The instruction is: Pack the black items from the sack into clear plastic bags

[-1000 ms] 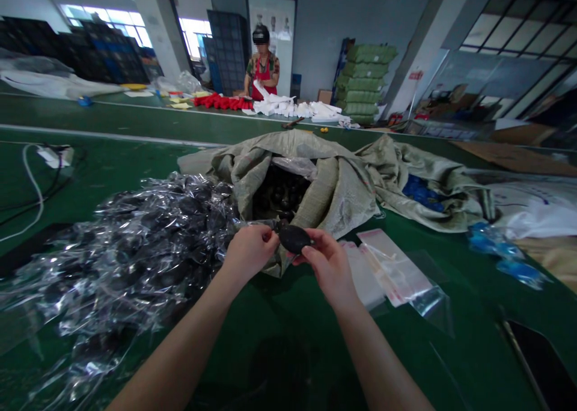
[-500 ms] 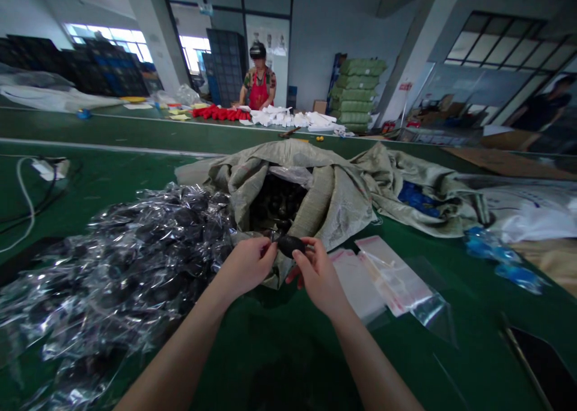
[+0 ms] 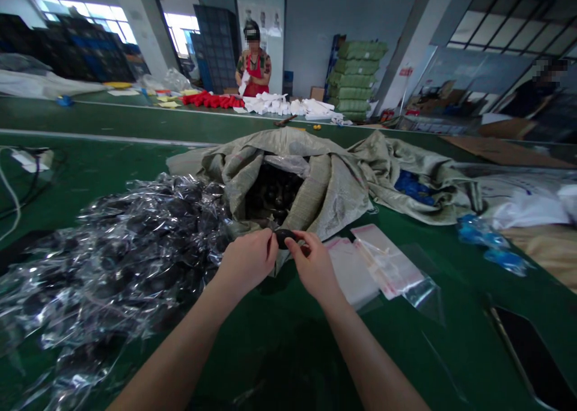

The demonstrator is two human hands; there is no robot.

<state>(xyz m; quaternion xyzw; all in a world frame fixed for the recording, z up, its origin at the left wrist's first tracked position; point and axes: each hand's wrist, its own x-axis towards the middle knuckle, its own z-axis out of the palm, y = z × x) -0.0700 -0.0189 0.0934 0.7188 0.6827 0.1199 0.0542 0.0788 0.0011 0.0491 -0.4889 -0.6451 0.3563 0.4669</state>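
Note:
In front of the open sack, a black oval bulb [image 3: 283, 238] lies sideways between my two hands. My left hand [image 3: 250, 256] is closed at the bulb's left end; its fingertips are partly hidden. Thumb and fingers of my right hand [image 3: 314, 263] pinch the right end. Just behind, the woven sack [image 3: 339, 196] gapes toward me with many dark, rounded pieces [image 3: 271, 193] inside. To the left spreads a large heap of black pieces in clear wrappers [image 3: 148, 249]. Flat clear plastic bags [image 3: 383, 259] with reddish edge strips lie right of my right hand.
A phone [image 3: 532, 354] rests at the lower right. Blue wrapped pieces [image 3: 489, 243] lie near a second woven sack [image 3: 428, 196]. Cables and a white power strip [image 3: 32, 160] are at the left. Across the table stands a person in a red apron [image 3: 255, 74], behind red and white items.
My left hand has closed further around the bulb's left end, and the right hand's fingers have drawn together. The view has shifted slightly. The person opposite has raised a white item.

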